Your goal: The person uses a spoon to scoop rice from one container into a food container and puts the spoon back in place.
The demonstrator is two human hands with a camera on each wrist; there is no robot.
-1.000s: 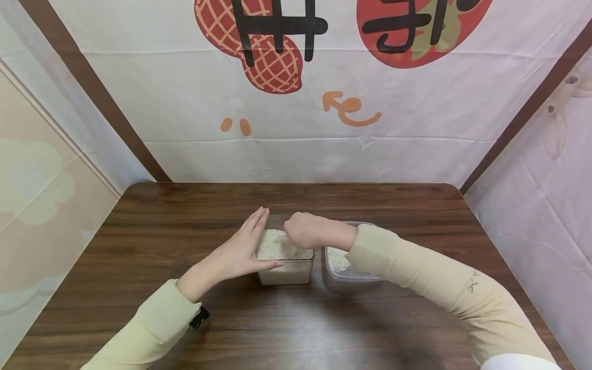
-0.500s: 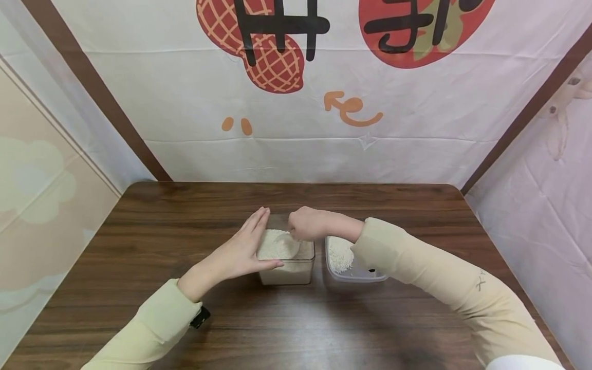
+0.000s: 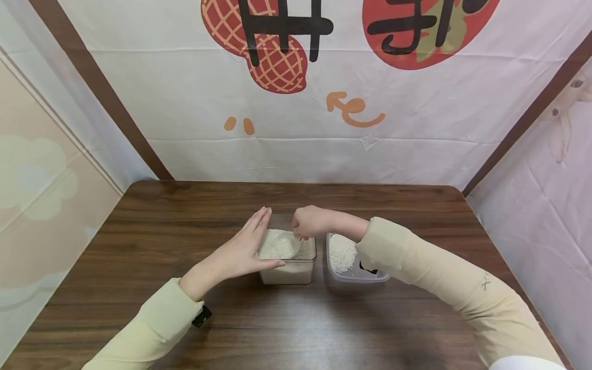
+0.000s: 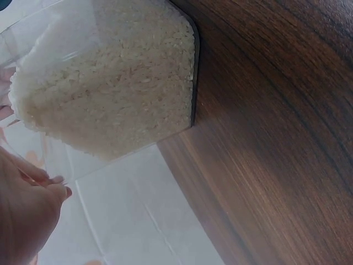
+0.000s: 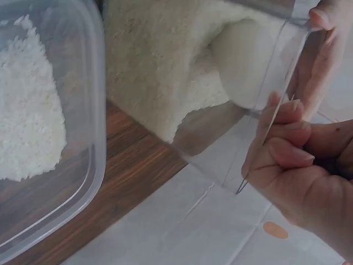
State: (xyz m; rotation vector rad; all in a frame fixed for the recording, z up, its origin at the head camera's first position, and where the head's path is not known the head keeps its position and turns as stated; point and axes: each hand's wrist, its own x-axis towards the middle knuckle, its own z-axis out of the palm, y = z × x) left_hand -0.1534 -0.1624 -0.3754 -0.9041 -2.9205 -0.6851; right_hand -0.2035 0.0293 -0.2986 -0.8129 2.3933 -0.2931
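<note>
A clear rectangular container [image 3: 289, 275] of rice stands on the table in the head view. My left hand [image 3: 240, 254] lies against its left side, fingers straight, the thumb along the front rim. Over the back right of the container, my right hand [image 3: 314, 222] has its fingers curled round the handle of a scoop, which they mostly cover. The scoop's pale, rounded bowl [image 5: 242, 61] is down in the container in the right wrist view, beside the rice. Through the clear wall, the left wrist view shows heaped rice [image 4: 110, 83].
Just right of the rice container sits a second, shallower-looking clear tub [image 3: 356, 280] with a heap of white rice [image 3: 342, 253] on its left side. The right sleeve [image 3: 384, 252] partly covers it. Behind the wooden table [image 3: 208, 205] hangs a printed cloth [image 3: 300, 159].
My right hand has shifted slightly right and back, with the scoop rising into clearer view. More of the tub's rice shows. The left hand stays against the container.
</note>
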